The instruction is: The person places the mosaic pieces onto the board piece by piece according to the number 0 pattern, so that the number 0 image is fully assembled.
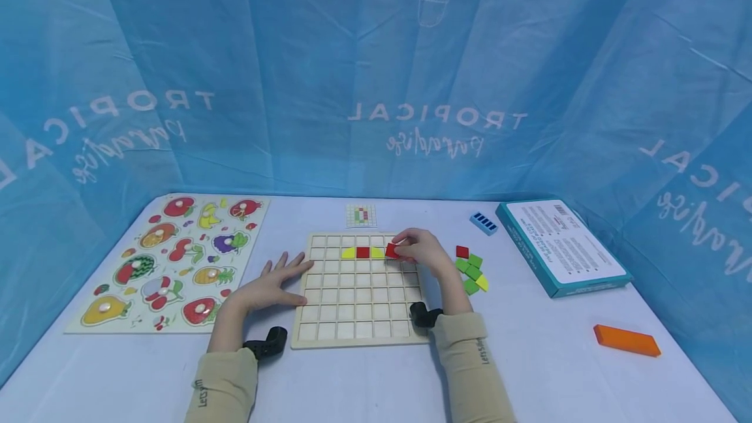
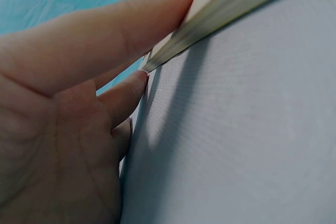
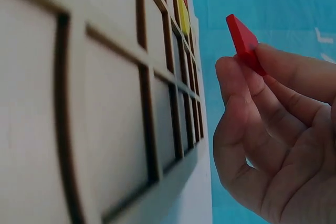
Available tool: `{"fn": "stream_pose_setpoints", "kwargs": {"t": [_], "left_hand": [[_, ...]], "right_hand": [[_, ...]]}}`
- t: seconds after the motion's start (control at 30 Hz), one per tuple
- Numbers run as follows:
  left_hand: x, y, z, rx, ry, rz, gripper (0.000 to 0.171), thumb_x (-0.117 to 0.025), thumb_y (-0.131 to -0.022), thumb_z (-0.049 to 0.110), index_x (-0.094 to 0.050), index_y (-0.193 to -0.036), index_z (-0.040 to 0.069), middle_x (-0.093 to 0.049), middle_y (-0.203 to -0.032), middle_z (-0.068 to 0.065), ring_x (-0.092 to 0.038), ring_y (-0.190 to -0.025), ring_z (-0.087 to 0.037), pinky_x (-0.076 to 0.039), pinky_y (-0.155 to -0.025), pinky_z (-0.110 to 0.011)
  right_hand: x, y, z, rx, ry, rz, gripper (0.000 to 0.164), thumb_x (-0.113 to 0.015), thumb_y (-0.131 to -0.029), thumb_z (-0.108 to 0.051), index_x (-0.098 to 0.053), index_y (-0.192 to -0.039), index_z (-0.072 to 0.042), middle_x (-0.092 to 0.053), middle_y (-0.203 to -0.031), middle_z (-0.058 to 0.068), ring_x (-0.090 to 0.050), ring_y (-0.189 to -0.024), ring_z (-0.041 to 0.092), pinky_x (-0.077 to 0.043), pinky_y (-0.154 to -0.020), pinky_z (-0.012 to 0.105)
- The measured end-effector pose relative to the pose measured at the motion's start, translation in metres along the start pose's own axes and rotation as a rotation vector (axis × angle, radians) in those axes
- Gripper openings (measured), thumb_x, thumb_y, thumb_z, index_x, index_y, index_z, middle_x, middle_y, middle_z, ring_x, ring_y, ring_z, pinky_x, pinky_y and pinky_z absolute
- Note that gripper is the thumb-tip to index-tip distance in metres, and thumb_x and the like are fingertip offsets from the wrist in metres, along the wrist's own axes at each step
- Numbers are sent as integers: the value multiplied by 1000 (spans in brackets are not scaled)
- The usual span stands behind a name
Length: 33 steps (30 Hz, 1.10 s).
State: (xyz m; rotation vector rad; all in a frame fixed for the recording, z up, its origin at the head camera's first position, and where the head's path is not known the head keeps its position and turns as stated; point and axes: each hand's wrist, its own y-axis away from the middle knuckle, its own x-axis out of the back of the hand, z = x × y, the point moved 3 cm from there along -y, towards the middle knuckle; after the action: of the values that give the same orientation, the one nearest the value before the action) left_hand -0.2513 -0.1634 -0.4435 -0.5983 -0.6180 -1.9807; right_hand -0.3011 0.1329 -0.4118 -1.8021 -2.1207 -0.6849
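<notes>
A wooden grid board (image 1: 354, 313) lies on the table before me. In one of its upper rows sit a yellow piece (image 1: 349, 253), a red square tile (image 1: 363, 252) and another yellow piece (image 1: 377, 253). My right hand (image 1: 424, 251) pinches a red tile (image 3: 244, 45) between thumb and fingers; in the right wrist view it is tilted and held off the board. At the board's left edge rests my left hand (image 1: 270, 288), fingers spread, with the thumb (image 2: 131, 30) touching the frame.
Several green tiles (image 1: 472, 272), a red one (image 1: 462, 252) and a yellow piece (image 1: 482, 282) lie right of the board. A pattern card (image 1: 361, 215) is behind it. Around stand a fruit puzzle (image 1: 170, 266), a blue block (image 1: 484, 222), a teal box (image 1: 564, 247) and an orange bar (image 1: 626, 340).
</notes>
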Motion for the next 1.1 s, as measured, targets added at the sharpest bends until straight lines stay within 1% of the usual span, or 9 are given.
{"fn": "stream_pose_setpoints", "kwargs": {"t": [0.2,0.33,0.5,0.63,0.77,0.9,1.0,1.1], "left_hand": [[0,0,1,-6,7,2,85,-74,-73,31,-33,-143,5,-10,-152,-21,12,-138,-41,14,-109,-56],[0,0,1,-3,8,4,85,-74,-73,31,-33,-142,5,-10,-152,-20,11,-138,-41,14,-109,-56],[0,0,1,5,6,6,85,-74,-72,31,-34,-142,5,-10,-152,-20,11,-138,-41,14,-110,-55],[-1,0,1,5,4,6,85,-74,-72,31,-34,-142,5,-10,-152,-20,11,-138,-41,14,-110,-55],[-1,1,1,2,8,0,85,-74,-73,31,-33,-142,5,-10,-152,-21,11,-138,-42,14,-109,-56],[-1,2,1,-1,13,-1,85,-74,-73,31,-34,-142,5,-10,-152,-21,11,-138,-42,14,-109,-56],[-1,2,1,-7,11,3,84,-74,-73,31,-34,-142,5,-10,-152,-21,11,-138,-41,14,-109,-56],[0,1,1,-12,9,2,84,-73,-73,31,-33,-142,5,-10,-152,-21,11,-138,-41,14,-109,-56]], "right_hand": [[-10,0,-5,51,50,-22,12,-65,-83,-7,-66,-95,-4,-62,-84,7,-56,-69,18,-51,-62,28],[-15,1,-9,53,102,-39,9,-65,-83,-7,-68,-92,-5,-62,-84,7,-57,-71,20,-52,-63,28],[-21,1,-13,56,164,-63,7,-65,-82,-7,-69,-89,-8,-62,-86,4,-55,-75,18,-49,-64,26],[-24,1,-14,51,196,-76,6,-65,-82,-6,-68,-86,-8,-62,-86,4,-54,-73,17,-48,-62,25],[-27,1,-13,48,222,-78,5,-65,-81,-5,-67,-83,-9,-61,-83,3,-54,-72,17,-47,-61,25],[-28,1,-13,63,246,-71,4,-65,-81,-5,-67,-83,-9,-61,-82,3,-53,-72,17,-47,-61,25],[-28,0,-13,74,265,-58,5,-65,-82,-5,-68,-84,-8,-62,-83,3,-53,-73,17,-46,-61,25],[-28,-1,-13,62,279,-49,6,-65,-82,-6,-70,-84,-8,-64,-87,4,-53,-75,17,-46,-63,26]]}}
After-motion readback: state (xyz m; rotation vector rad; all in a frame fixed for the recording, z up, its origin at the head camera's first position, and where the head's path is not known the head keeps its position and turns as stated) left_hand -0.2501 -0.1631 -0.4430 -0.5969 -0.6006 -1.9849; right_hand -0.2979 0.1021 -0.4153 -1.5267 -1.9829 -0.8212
